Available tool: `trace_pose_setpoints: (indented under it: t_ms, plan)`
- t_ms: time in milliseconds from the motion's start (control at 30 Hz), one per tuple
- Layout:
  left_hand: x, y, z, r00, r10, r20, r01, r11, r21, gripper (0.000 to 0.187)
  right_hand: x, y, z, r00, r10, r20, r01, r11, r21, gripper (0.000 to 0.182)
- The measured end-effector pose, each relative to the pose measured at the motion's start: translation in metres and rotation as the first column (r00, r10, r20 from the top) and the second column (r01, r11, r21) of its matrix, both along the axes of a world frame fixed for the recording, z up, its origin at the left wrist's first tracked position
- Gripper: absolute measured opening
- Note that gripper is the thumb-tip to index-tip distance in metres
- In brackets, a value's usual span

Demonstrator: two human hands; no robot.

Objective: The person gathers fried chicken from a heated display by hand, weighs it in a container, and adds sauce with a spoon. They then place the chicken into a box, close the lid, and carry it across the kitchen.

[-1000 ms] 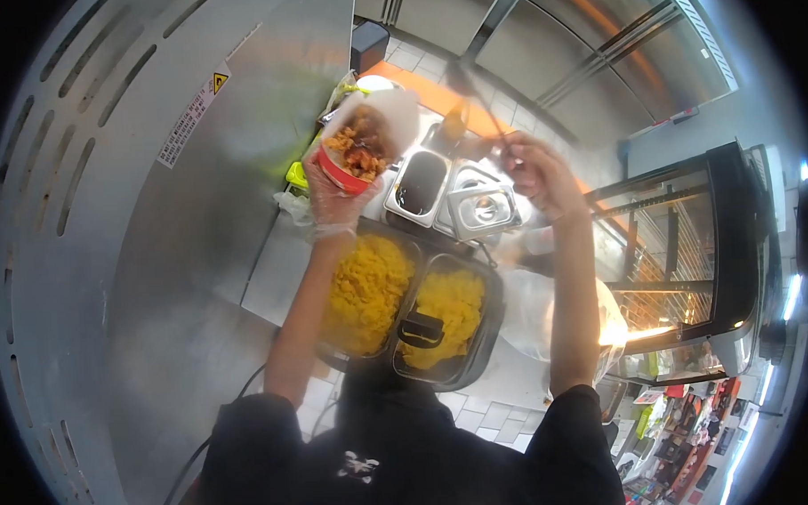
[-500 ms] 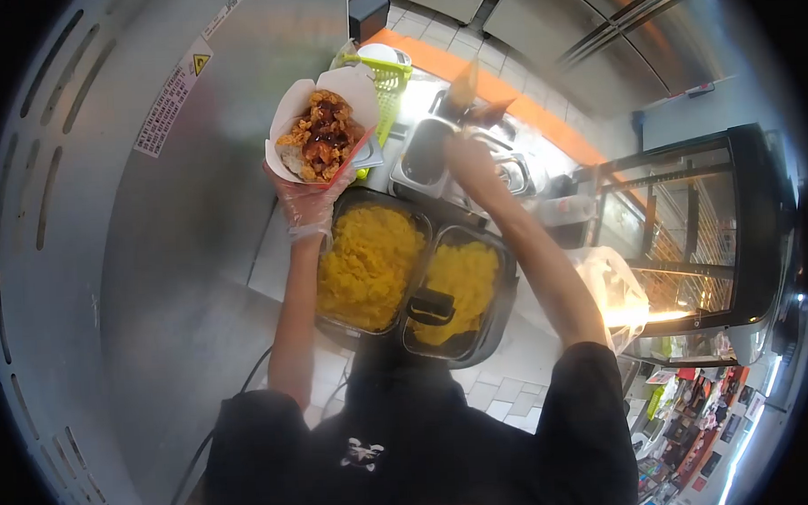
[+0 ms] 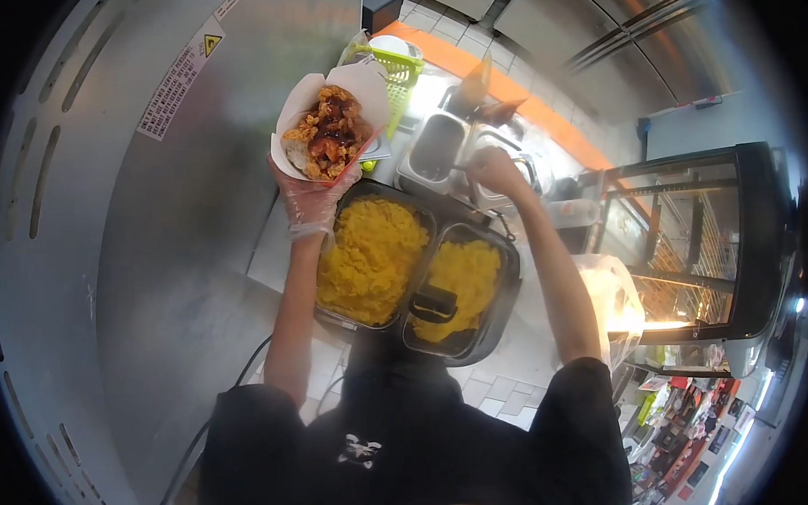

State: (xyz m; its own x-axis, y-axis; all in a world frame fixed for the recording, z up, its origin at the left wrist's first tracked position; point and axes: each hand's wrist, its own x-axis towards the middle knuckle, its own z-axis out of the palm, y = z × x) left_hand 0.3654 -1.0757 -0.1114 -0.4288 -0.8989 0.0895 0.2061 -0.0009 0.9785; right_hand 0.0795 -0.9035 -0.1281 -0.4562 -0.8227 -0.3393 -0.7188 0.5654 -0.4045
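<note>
Two hands work above the counter. The left hand, in a clear glove, is closed around the base of a paper box and holds it up over the counter's far left part, beside the steel wall. The box is open at the top and filled with fried pieces under a dark sauce.

The right hand is bare and curled shut on a thin handle that reaches toward the sauce pan; what sits at the end of that handle cannot be told. The hand hovers over the steel pans at the far side of the counter, well apart from the box.

Nearer the person, two trays of yellow rice lie side by side: the left tray under the left forearm, the right tray with a black scoop resting in its near end. A green basket stands at the far edge, just behind the box. A glass cabinet stands off the counter's right end.
</note>
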Motion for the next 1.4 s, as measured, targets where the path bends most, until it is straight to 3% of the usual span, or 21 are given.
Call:
trace_pose_setpoints:
  t_ms: [33, 100, 133, 167, 200, 233, 267, 333, 400, 567, 667, 733, 800, 1033, 1100, 1367, 1400]
  plan:
    - [0.000, 0.002, 0.006, 0.999, -0.043, -0.033, 0.046, 0.994, 0.095, 0.104, -0.003, 0.009, 0.000, 0.996, -0.017, 0.083, 0.026, 0.994, -0.109, 0.017]
    - [-0.001, 0.005, 0.008, 0.999, -0.033, -0.017, 0.034, 0.995, 0.095, 0.105, -0.003, 0.018, 0.004, 0.968, -0.065, 0.244, 0.126, 0.962, -0.241, 0.018]
    - [-0.003, 0.005, 0.009, 1.000, -0.023, -0.001, 0.023, 0.995, 0.094, 0.106, -0.002, 0.021, 0.009, 0.968, -0.067, 0.242, 0.128, 0.961, -0.245, 0.018]
    - [-0.004, 0.005, 0.006, 1.000, -0.025, -0.003, 0.025, 0.996, 0.090, 0.106, -0.002, 0.027, 0.016, 0.910, -0.199, 0.365, 0.264, 0.955, -0.137, 0.017]
    - [-0.006, 0.005, 0.002, 0.999, 0.004, -0.043, -0.003, 1.000, 0.030, 0.093, 0.002, 0.029, 0.025, 0.820, -0.331, 0.466, 0.381, 0.925, -0.015, 0.016]
    - [-0.007, 0.005, -0.003, 0.996, 0.030, -0.084, -0.033, 0.999, -0.027, 0.082, 0.001, 0.034, 0.025, 0.821, -0.331, 0.466, 0.384, 0.923, -0.019, 0.016]
    - [-0.009, 0.004, -0.007, 0.996, 0.027, -0.087, -0.030, 0.999, -0.031, 0.082, -0.001, 0.040, 0.023, 0.772, -0.333, 0.542, 0.406, 0.914, -0.017, 0.015]
    - [-0.012, 0.003, -0.008, 0.997, -0.001, -0.074, -0.001, 1.000, -0.017, 0.090, -0.003, 0.047, 0.020, 0.718, -0.327, 0.614, 0.428, 0.903, -0.019, 0.015]
    - [-0.015, 0.001, -0.007, 0.998, -0.028, -0.061, 0.028, 1.000, -0.002, 0.098, -0.002, 0.055, 0.018, 0.575, -0.270, 0.772, 0.524, 0.847, -0.094, 0.015]
    - [-0.033, 0.007, 0.001, 0.993, -0.043, -0.106, 0.047, 0.998, 0.033, 0.097, -0.001, 0.063, 0.035, 0.539, -0.232, 0.810, 0.623, 0.757, -0.198, 0.019]
    - [-0.044, 0.009, 0.003, 0.996, -0.022, -0.090, 0.017, 0.998, -0.059, 0.093, -0.002, 0.063, 0.053, 0.552, -0.194, 0.811, 0.639, 0.723, -0.263, 0.017]
    - [-0.051, 0.010, 0.004, 0.978, -0.070, -0.195, 0.089, 0.992, 0.090, 0.093, -0.004, 0.061, 0.058, 0.566, -0.179, 0.805, 0.650, 0.698, -0.302, 0.014]
    - [-0.056, 0.012, 0.007, 0.986, -0.044, -0.162, 0.049, 0.998, 0.028, 0.093, -0.003, 0.059, 0.061, 0.576, -0.134, 0.807, 0.644, 0.682, -0.346, 0.015]
    - [-0.071, 0.018, 0.010, 0.977, -0.019, -0.210, 0.003, 0.997, -0.080, 0.093, 0.010, 0.055, 0.012, 0.637, -0.225, 0.737, 0.564, 0.787, -0.248, 0.017]
    - [-0.074, 0.017, 0.004, 0.977, -0.016, -0.213, -0.004, 0.996, -0.093, 0.093, 0.018, 0.052, 0.010, 0.507, -0.258, 0.822, 0.658, 0.733, -0.175, 0.017]
    - [-0.083, 0.021, 0.011, 0.993, 0.039, -0.108, -0.056, 0.986, -0.157, 0.090, 0.001, 0.063, 0.079, 0.559, -0.117, 0.821, 0.658, 0.665, -0.353, 0.018]
    - [-0.083, 0.027, 0.033, 0.974, -0.026, -0.225, 0.043, 0.997, 0.068, 0.090, -0.001, 0.063, 0.094, 0.562, -0.119, 0.819, 0.660, 0.661, -0.357, 0.018]
